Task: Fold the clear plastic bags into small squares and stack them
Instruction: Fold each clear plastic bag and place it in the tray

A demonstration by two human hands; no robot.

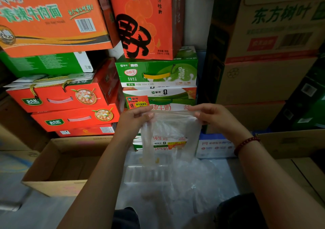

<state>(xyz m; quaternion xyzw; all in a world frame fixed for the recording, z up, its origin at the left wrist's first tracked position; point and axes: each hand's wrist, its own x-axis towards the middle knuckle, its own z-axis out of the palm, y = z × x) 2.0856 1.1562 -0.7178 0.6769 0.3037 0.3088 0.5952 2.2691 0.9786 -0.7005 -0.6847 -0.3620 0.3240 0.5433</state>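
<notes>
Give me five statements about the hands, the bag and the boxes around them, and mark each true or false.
1. Both hands hold one clear plastic bag up by its top edge. True: the left hand and right hand pinch its upper corners.
2. The bag is already folded into a small square. False: it hangs open and unfolded.
3. A red bead bracelet sits on the right wrist. True.
4. The open brown cardboard box lies to the person's right. False: it lies to the left.
5. More clear plastic lies below the held bag. True.
</notes>
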